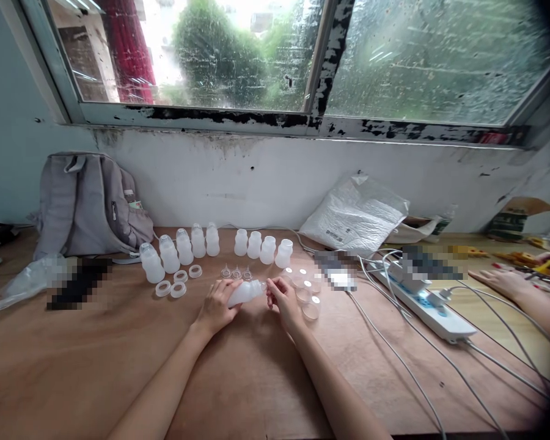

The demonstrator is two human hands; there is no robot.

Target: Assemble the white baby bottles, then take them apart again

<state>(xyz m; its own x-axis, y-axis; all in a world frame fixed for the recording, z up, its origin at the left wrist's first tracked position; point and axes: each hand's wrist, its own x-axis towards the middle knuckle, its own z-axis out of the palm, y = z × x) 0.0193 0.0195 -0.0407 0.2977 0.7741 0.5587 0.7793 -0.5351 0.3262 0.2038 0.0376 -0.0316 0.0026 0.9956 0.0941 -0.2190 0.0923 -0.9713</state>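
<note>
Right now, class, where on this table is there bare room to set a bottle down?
The table is bare along its front edge, left of the left hand, and between the right hand and cables. Crowded beyond: bottle rows, rings, lids.

A grey backpack sits left, a white plastic bag and power strip right.

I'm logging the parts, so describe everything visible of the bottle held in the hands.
The bottle is small, of translucent whitish plastic, with a rounded body and a narrower neck. It is held sideways over the wooden table, neck pointing right. The left hand cups its body; the right hand pinches its mouth. Whether a cap is on it cannot be told.
</note>
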